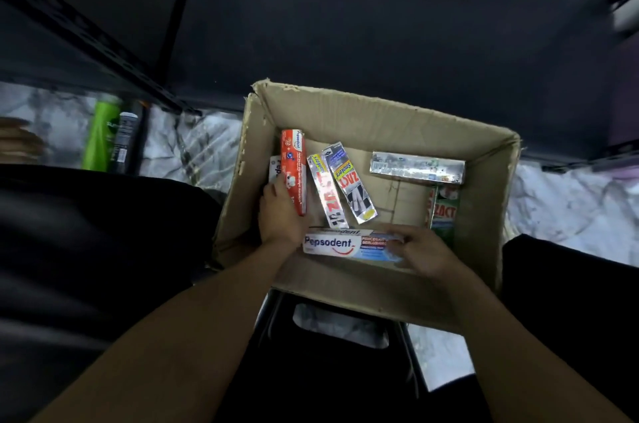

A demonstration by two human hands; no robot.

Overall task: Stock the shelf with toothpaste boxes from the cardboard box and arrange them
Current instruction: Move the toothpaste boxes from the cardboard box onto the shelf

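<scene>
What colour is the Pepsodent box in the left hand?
The Pepsodent box is red with white lettering; the head view shows it.

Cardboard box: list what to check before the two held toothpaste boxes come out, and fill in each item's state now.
1. Left hand grips the red Pepsodent box: ok.
2. Right hand holds the white Pepsodent box at its right end: ok.
3. Red Pepsodent box clear of the neighbouring silver Zact box: cannot tell, they lie very close.
4. Cardboard box open at the top, way out free: ok.
5. Room on the shelf: cannot tell, only its dark frame shows.
</scene>
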